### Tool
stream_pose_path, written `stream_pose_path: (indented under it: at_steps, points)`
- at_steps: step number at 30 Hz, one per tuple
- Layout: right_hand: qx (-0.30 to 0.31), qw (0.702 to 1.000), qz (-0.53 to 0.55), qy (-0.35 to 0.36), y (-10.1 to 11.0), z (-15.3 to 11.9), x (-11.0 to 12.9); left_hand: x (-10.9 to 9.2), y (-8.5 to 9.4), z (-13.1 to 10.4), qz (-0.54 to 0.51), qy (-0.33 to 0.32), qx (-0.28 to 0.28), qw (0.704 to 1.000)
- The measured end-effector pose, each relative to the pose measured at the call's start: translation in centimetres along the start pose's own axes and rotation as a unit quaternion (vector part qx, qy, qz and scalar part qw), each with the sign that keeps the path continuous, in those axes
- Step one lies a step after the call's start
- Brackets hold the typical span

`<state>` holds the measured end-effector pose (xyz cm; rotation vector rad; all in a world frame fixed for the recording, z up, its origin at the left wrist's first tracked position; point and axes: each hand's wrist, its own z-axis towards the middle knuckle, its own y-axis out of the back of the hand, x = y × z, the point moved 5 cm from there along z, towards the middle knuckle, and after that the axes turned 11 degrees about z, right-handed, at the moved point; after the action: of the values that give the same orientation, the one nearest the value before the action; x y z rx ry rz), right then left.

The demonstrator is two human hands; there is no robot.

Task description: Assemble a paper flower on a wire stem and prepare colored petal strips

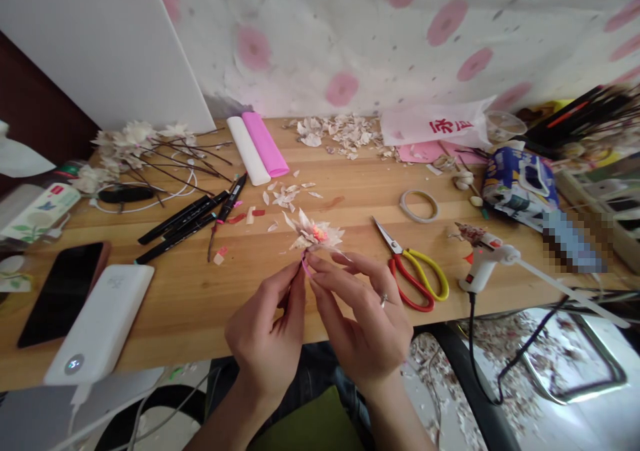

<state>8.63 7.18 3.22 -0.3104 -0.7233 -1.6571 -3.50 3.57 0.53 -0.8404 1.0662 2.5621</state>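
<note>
A handmade flower (316, 231) with pale, petal-like pieces and an orange-pink centre is held upright above the wooden table, near its front edge. My left hand (273, 324) pinches the flower's stem just below the petals. Close against it, my right hand (357, 304), with a ring on one finger, has its fingertips closed on a thin pink strip at the top of the stem. Fingers cover most of the stem.
Scissors (415, 264), a tape roll (419, 206) and a glue gun (483, 257) lie to the right. Black markers (185, 221), a phone (65, 291) and a white power bank (103, 324) are left. Crepe rolls (265, 144), dried flakes (345, 134) and stemmed flowers (140, 141) sit behind.
</note>
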Motion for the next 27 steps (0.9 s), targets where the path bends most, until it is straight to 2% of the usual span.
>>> stream_pose_path:
  at_steps: [14,22,25,27]
  points:
    - [-0.033,0.999,0.015,-0.018,0.4,0.1,-0.3,0.4,-0.4,-0.1,-0.016,0.051,0.007,0.999]
    - [-0.073,0.981,0.123,-0.131,-0.2,-1.5,-1.8,1.0,-0.9,-0.6,-0.059,0.087,0.029,0.994]
    - [-0.075,0.985,0.106,-0.110,-0.1,-1.3,-1.5,1.0,-1.0,-0.7,-0.076,0.096,0.037,0.992]
    - [-0.054,0.992,0.077,-0.078,-0.1,-0.8,-1.0,1.0,-0.9,-0.6,-0.083,0.095,0.037,0.991]
